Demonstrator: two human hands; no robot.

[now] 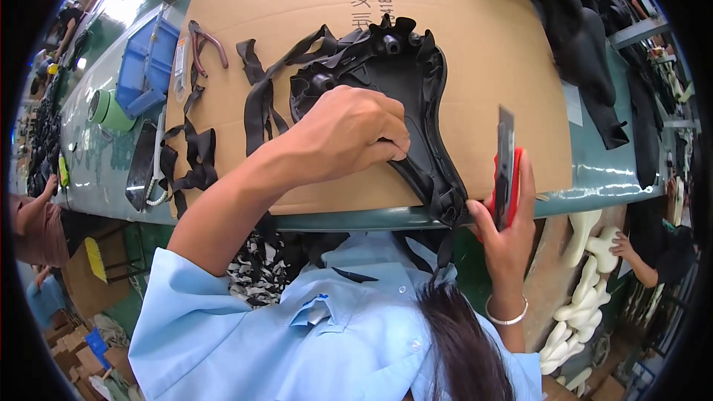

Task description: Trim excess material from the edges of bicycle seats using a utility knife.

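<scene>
Head view: a blue bin [145, 70], contents unclear, sits left. Black shell [397, 82] lies on cardboard [497, 52], tip at the near edge, room rightward. Left hand [355, 134] curls its fingers over it, pinch cannot be told; right hand's [511, 241] fingers wrap a red cutter [506, 171]. Green surface [96, 167] beneath.

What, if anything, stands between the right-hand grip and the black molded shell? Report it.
Nothing visible does. The right-hand grip, holding a red utility knife, has its thumb close beside the near corner of the black molded shell.
</scene>
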